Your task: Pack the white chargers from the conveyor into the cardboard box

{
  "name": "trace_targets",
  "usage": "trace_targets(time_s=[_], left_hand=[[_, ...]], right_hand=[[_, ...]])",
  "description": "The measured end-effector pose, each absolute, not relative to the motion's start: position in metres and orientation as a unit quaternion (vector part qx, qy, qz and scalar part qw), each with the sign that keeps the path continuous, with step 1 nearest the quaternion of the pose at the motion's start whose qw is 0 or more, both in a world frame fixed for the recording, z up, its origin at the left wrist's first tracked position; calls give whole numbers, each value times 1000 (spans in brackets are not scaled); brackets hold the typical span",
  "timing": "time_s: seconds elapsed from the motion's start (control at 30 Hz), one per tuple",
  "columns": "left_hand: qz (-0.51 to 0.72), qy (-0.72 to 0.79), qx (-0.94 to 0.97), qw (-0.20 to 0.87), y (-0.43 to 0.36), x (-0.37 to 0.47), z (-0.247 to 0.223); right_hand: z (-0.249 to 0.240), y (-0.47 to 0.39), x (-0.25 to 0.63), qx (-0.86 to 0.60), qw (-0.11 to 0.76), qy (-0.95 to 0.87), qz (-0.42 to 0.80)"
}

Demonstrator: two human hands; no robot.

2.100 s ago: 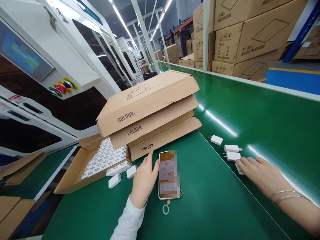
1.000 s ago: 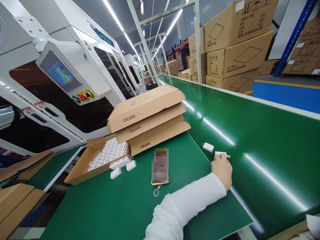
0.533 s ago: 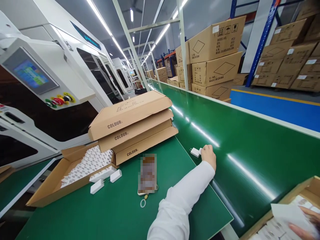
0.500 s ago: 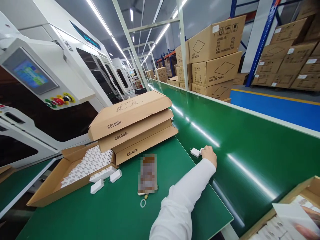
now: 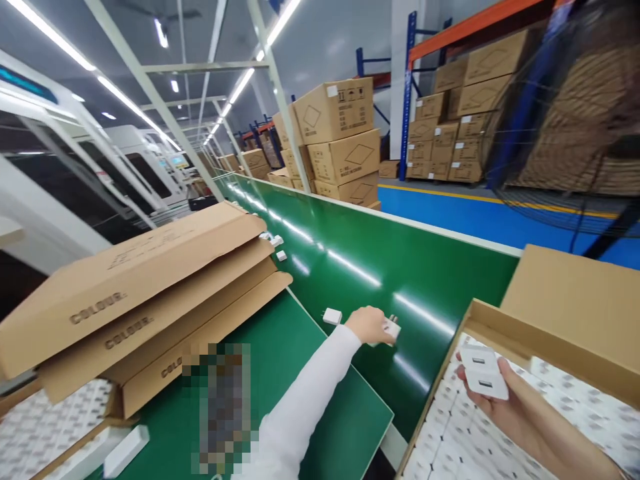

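My left hand (image 5: pixel 369 325), in a white sleeve, is over the green conveyor belt, its fingers closed on a small white charger (image 5: pixel 392 329) with metal prongs. Another white charger (image 5: pixel 332 316) lies on the belt just left of it. At the right, my right hand (image 5: pixel 500 400) holds a pair of white chargers (image 5: pixel 483 372) side by side, their USB ports facing up. That hand is above an open cardboard box (image 5: pixel 477 310) filled with rows of white chargers.
Stacked cartons marked COLOUR (image 5: pixel 150 267) stand on the green table (image 5: pixel 280 360) at the left, beside a second box of chargers (image 5: pixel 55 420). A pixelated object (image 5: pixel 225 407) lies near them. More chargers (image 5: pixel 277 241) sit farther up the belt. A fan (image 5: pixel 545 133) stands at the right.
The view has turned right, bringing the charger box and my right hand further in. My left hand has moved away from the lone charger, now with a charger visible in its fingers.
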State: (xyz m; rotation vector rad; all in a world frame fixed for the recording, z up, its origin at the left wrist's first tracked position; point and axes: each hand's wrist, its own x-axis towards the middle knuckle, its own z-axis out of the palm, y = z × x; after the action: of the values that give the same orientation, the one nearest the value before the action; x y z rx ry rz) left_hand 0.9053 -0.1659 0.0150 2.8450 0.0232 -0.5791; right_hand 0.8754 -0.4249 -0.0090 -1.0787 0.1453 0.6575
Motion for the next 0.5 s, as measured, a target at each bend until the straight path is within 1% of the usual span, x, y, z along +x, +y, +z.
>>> trace_targets(time_s=[0.03, 0.07, 0.1, 0.17, 0.2, 0.23, 0.27, 0.33, 0.4, 0.5], left_hand=[[-209, -23, 958, 194, -175, 898, 20], [-223, -44, 925, 305, -184, 890, 23], [-233, -46, 863, 445, -194, 882, 26], [-237, -4, 655, 718, -212, 867, 31], [-231, 27, 540, 809, -220, 862, 33], [-225, 53, 447, 864, -228, 857, 35], [-223, 71, 372, 898, -235, 854, 36], [-232, 93, 272, 929, -248, 850, 39], [-245, 109, 224, 937, -259, 848, 40], [-263, 110, 206, 936, -269, 847, 36]], right_hand=[[-9, -425, 876, -465, 822, 74, 320], [-9, -426, 876, -434, 834, 72, 333], [-9, -428, 876, -405, 845, 66, 342], [-10, -431, 874, -351, 864, 49, 359], [-10, -432, 873, -326, 871, 39, 365], [-10, -433, 871, -306, 876, 30, 371], [-10, -433, 870, -289, 880, 19, 377], [-10, -433, 867, -273, 882, 0, 385], [-8, -430, 864, -283, 877, -19, 387], [-2, -429, 861, -329, 865, -42, 376]])
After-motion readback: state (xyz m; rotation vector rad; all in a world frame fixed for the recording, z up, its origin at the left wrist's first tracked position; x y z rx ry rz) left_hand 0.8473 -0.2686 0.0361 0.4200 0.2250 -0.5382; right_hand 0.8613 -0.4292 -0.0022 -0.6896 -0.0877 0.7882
